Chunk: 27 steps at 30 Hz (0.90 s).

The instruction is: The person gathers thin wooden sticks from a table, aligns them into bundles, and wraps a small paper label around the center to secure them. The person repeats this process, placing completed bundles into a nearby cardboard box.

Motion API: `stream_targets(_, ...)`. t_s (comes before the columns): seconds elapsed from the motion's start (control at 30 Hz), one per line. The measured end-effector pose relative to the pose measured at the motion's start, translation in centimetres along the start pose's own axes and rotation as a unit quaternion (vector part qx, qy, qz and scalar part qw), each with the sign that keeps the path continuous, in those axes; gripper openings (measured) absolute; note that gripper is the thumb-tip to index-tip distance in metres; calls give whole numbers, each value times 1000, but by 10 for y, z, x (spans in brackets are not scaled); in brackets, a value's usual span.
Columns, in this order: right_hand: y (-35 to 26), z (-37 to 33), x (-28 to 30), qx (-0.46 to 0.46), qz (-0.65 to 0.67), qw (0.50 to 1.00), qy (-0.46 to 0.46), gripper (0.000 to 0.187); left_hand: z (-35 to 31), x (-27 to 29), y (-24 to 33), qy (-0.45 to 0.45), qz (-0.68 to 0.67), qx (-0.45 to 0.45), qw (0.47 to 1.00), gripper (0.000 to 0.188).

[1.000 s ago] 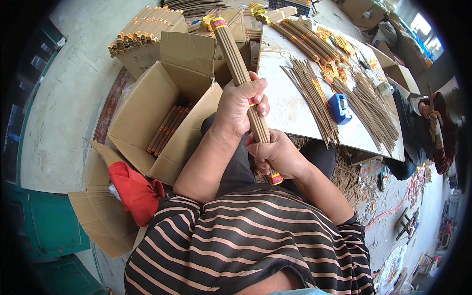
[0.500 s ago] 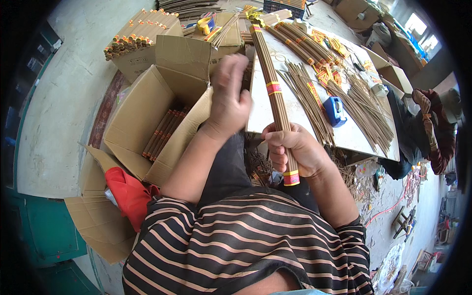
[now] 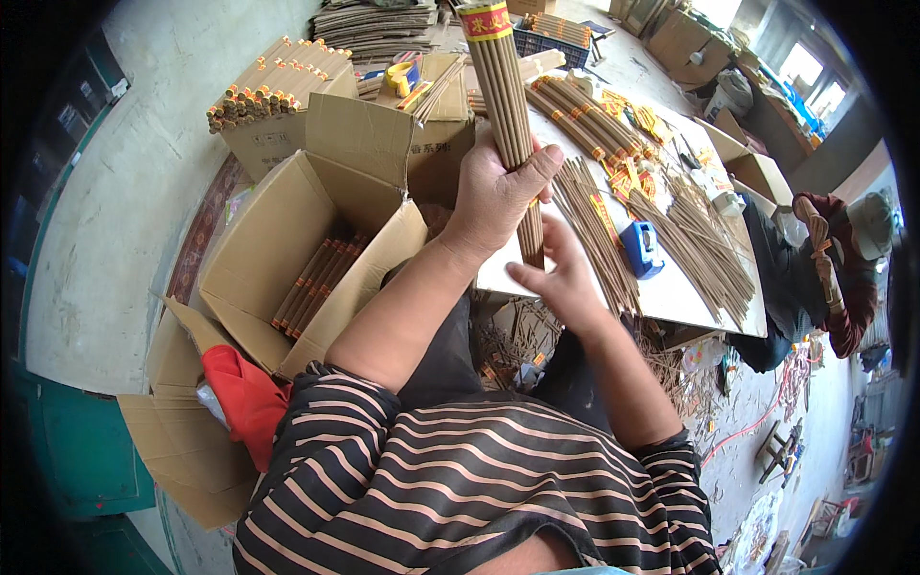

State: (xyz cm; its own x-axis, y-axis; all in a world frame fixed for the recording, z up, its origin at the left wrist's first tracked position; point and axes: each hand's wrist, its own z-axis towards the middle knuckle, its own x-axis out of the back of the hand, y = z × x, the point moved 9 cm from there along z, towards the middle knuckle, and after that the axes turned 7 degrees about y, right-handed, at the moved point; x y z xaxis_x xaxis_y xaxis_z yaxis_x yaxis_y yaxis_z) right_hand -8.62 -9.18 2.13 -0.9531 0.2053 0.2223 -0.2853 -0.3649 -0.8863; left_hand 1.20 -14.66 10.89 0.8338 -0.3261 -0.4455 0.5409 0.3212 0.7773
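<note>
Bundle [image 3: 504,91] now in the left hand's [image 3: 498,187] hold

Half a second ago the right hand [image 3: 572,287] gripped the bundle of brown sticks near its lower end, while the left hand was off it, beside the upper part. Now that is reversed: the left hand is closed around the sticks below the middle, thumb laid up along them. The right hand is beside the lower end, thumb and fingers standing apart in a loose curl (motion blur hides whether any finger touches the sticks).

The bundle is up in front of the person, between the open box [image 3: 257,254] and the white table [image 3: 678,300], tilted with its top leaning left. Its red and yellow top band [image 3: 486,21] shows near the upper edge of the view, and more yellow peeps out just under the left hand.

As a judgement, this is a change of hold rather than a setting-down: the left hand seems to carry the weight, leaving the right freer at the bottom end.

The banded bundles [image 3: 316,285] in the box and the loose sticks [image 3: 695,244] on the table, near the blue plastic holder [image 3: 640,251], look much as they did.
</note>
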Motion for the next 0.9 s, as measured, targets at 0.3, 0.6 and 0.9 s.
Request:
stream_targets(0.3,125,2,-18,-95,-100,990,0,24,-13,29,-93,59,107,52,991,23)
stream_targets(0.6,74,10,-41,-117,129,984,-23,28,-5,14,-30,50,201,-92,974,29)
stream_targets(0.9,32,6,-25,-69,-63,991,-94,37,46,177,120,145,431,-162,876,25)
